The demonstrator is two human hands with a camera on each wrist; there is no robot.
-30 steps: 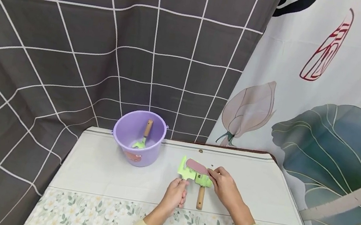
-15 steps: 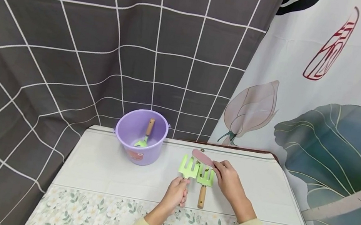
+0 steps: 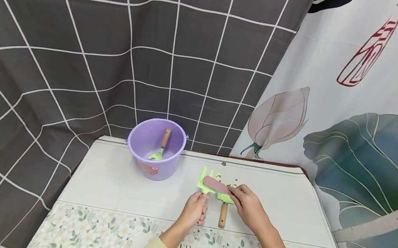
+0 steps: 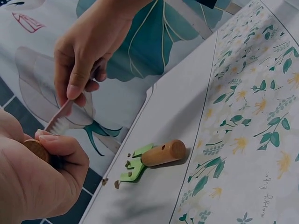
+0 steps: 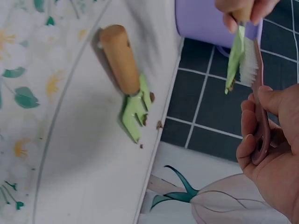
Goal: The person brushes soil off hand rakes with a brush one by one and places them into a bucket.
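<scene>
My left hand (image 3: pixel 194 209) grips the wooden handle of a light green garden hand fork (image 3: pixel 201 181), raised above the table with its tines pointing away from me. In my right hand (image 3: pixel 248 207) is a pink brush (image 3: pixel 216 185), held by its handle. Its white bristles (image 5: pixel 248 65) face the raised fork and appear to touch it in the right wrist view. Brown crumbs cling near that fork's tines. A second green hand fork lies on the table between my hands, its wooden handle (image 3: pixel 223 216) towards me, with brown crumbs around its tines (image 4: pixel 134 169).
A purple bucket (image 3: pixel 166 173) stands at the back left of the table, with a green tool with a wooden handle (image 3: pixel 166 138) leaning inside. A brown crumb (image 3: pixel 224 163) lies near the table's back edge. A dark grid curtain (image 3: pixel 145 69) hangs behind.
The brush has gone up towards the fork's tine tips, then back down across its head. My left hand has kept its grip and barely moved.
</scene>
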